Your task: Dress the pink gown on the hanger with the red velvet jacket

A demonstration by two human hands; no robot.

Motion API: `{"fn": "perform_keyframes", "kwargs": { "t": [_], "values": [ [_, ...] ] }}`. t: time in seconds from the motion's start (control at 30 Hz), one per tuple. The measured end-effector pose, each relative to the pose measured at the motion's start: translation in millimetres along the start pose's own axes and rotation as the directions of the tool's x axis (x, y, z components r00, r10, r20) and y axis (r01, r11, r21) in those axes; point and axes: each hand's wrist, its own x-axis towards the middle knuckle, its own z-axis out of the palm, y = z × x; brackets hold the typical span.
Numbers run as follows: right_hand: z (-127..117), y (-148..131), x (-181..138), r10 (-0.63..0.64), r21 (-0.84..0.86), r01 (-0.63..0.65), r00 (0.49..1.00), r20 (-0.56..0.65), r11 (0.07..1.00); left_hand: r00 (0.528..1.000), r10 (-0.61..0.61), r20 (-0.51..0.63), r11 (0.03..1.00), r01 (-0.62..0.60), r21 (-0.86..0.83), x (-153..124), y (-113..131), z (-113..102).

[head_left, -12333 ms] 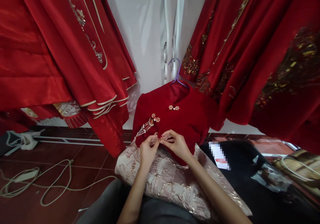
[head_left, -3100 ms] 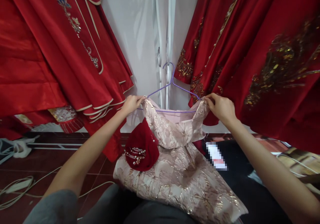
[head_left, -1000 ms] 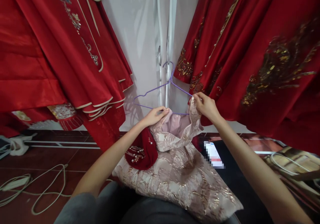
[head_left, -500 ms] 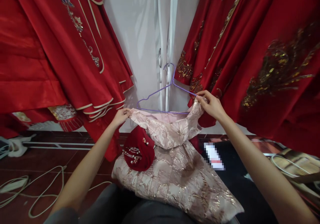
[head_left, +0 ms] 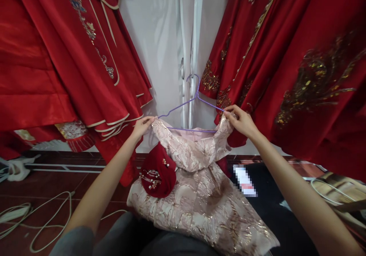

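A pale pink brocade dress [head_left: 200, 195] with gold threads lies across my lap, its neckline towards the wall. My left hand [head_left: 144, 126] pinches its left shoulder strap at the left end of a purple hanger [head_left: 183, 104]. At the other shoulder, my right hand [head_left: 240, 120] is closed on the strap and the hanger's right arm. Both straps now sit over the hanger, whose hook points up and away from me. On the dress's left side rests a dark red beret-like hat [head_left: 158, 172] with pearl and bead ornaments.
Red embroidered garments [head_left: 94, 58] hang at the left, and more red gowns with gold sequins [head_left: 274, 65] at the right. Between them is a pale wall [head_left: 154, 39] with white poles. A white cable [head_left: 67, 214] loops over the tiled floor.
My left hand has moved a little up and to the right, bringing the left strap over the hanger's end. My right hand stays almost in place.
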Motion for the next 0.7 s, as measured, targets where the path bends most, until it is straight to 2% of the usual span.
{"fn": "perform_keyframes", "kwargs": {
  "t": [0.07, 0.2, 0.3, 0.37, 0.43, 0.5, 0.53, 0.6, 0.63, 0.7],
  "values": [
    [2.2, -0.8, 0.3, -0.009, 0.007, 0.009, 1.000, 0.019, 1.000, 0.999, 0.035, 0.032, 0.999, -0.036, 0.008, 6.5, 19.7, 10.4],
    [9.3, -5.3, 1.4, -0.023, -0.007, 0.024, 0.996, 0.084, 1.000, 0.969, 0.198, 0.150, 0.972, -0.214, 0.099, 16.3, 59.6, 37.9],
    [13.1, -6.7, 2.7, -0.052, -0.020, 0.054, 0.993, 0.105, 0.998, 0.958, 0.230, 0.174, 0.943, -0.263, 0.202, 18.1, 69.5, 44.6],
    [14.4, -5.9, 3.3, -0.063, -0.014, 0.065, 0.993, 0.095, 0.998, 0.973, 0.191, 0.129, 0.912, -0.224, 0.345, 16.1, 65.3, 35.4],
    [15.5, -4.6, 3.7, -0.060, -0.005, 0.060, 0.995, 0.079, 0.998, 0.990, 0.084, 0.110, 0.833, -0.130, 0.537, 10.4, 58.1, 17.9],
    [17.0, -3.8, 4.1, -0.048, 0.006, 0.048, 0.996, 0.074, 0.999, 0.979, -0.132, 0.158, 0.706, -0.018, 0.708, 0.3, 52.9, -0.1],
    [17.9, -3.7, 4.2, -0.041, 0.015, 0.040, 0.996, 0.078, 0.999, 0.945, -0.266, 0.188, 0.651, 0.033, 0.758, -6.4, 51.7, -6.6],
    [19.8, -3.6, 4.5, -0.024, 0.032, 0.021, 0.996, 0.091, 0.999, 0.826, -0.508, 0.243, 0.613, 0.148, 0.776, -21.8, 51.4, -11.0],
    [20.6, -3.6, 4.5, -0.015, 0.039, 0.011, 0.995, 0.095, 0.999, 0.770, -0.566, 0.293, 0.636, 0.183, 0.750, -29.3, 51.4, -9.1],
    [21.2, -3.0, 4.7, -0.004, 0.053, -0.001, 0.996, 0.093, 0.999, 0.707, -0.575, 0.411, 0.714, 0.188, 0.674, -40.9, 49.2, -1.4]
  ]
}}
